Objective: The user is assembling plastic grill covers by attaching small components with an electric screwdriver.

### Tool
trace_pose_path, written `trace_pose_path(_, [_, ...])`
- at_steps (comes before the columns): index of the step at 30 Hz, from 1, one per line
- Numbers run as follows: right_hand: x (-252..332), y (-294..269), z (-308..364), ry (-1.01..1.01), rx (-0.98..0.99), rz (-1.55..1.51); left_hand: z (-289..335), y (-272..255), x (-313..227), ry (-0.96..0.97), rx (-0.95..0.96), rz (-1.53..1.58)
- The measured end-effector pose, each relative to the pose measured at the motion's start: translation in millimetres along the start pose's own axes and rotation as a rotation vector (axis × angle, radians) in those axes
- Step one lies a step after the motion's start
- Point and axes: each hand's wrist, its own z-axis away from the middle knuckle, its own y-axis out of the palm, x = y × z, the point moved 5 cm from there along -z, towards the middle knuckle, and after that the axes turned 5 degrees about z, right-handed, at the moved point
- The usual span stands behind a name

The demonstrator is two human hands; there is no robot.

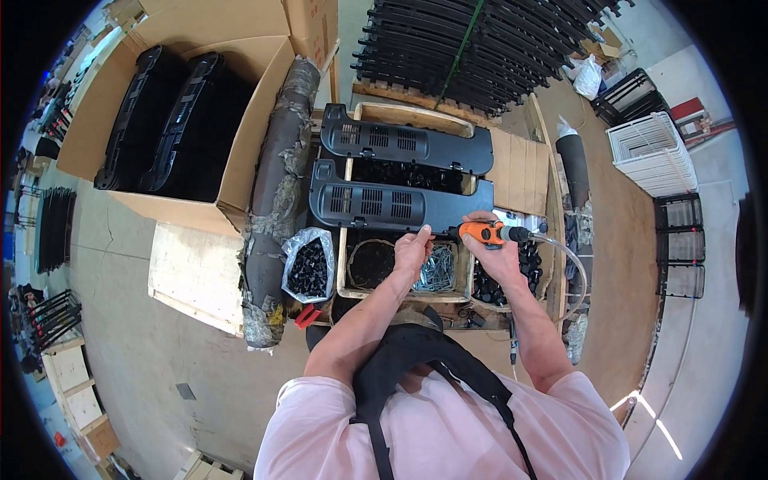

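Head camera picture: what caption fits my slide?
Right hand drives an orange pneumatic screwdriver into a black vented panel; left hand steadies it.

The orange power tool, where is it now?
In the head view, right of centre: the orange power tool is in the right hand, at the near black panel.

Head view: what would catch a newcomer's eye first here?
Probably the orange power tool at centre, gripped in the right hand with a clear hose curving off to the right. Its tip meets the lower edge of a dark slotted plastic panel, where the left hand pinches close by. A second, similar panel lies just behind, and a big cardboard box holding more black parts fills the upper left.
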Motion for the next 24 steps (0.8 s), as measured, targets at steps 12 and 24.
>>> trace_pose_path(12, [10, -3, 7, -0.046, 0.012, 0.006, 3, 4, -10, 0.022, 0.035, -0.101])
trace_pose_path(24, [21, -27, 27, -0.128, -0.069, -0.368, 46, -19, -14, -0.156, 0.170, 0.093])
